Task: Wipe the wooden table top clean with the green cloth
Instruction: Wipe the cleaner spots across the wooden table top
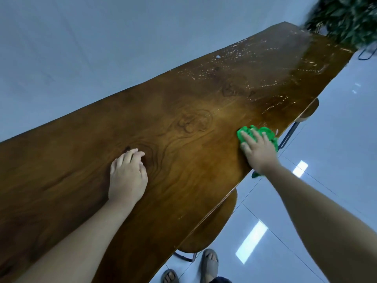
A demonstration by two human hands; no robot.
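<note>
A long wooden table top point(183, 123) runs from the lower left to the upper right. The green cloth point(265, 132) lies bunched near the table's right edge. My right hand point(258, 149) presses flat on the cloth with its fingers spread, and a corner of cloth hangs over the edge below my wrist. My left hand point(127, 174) rests on the bare wood at mid-table, fingers loosely bent, holding nothing. White droplets and streaks point(240, 58) speckle the far part of the table.
A leafy green plant point(344, 19) overhangs the far end of the table. Wooden stools point(214, 225) with metal legs stand tucked under the right edge. Glossy floor tiles point(306, 201) lie to the right, with sandalled feet point(209, 262) at the bottom.
</note>
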